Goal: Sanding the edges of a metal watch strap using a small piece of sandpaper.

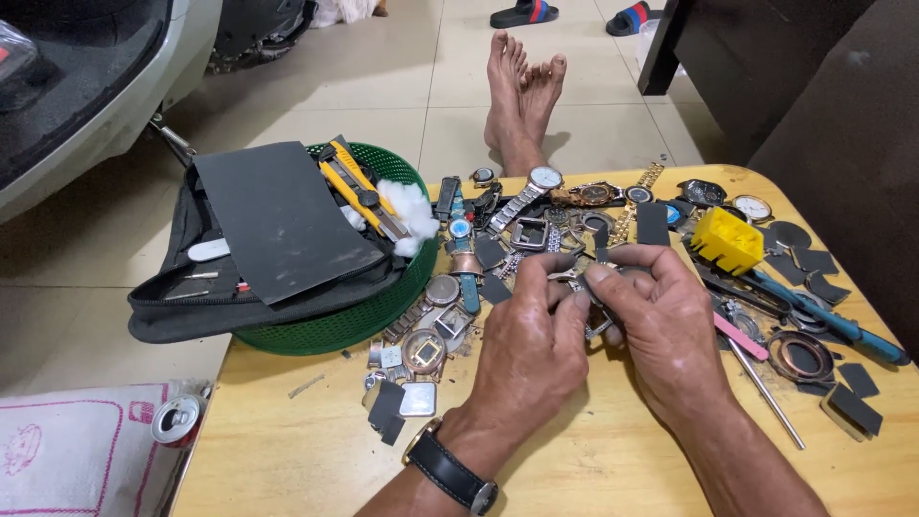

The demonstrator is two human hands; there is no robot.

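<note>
— Where's the small silvery metal watch part (578, 275)?
— Above the yellow wooden table (593, 460), pinched between fingertips of left hand (532, 337) and right hand (661, 321).
— Much done?
— Seemingly not: loose watches, cases and straps lie scattered across that table, unassembled.

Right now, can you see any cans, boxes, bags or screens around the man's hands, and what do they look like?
Drink can: left of the table, silver top, red side.
Cloth bag: lower left floor, white with pink print.
Small box: on the table, right of the right hand, yellow, open-topped.
No screens.
</note>
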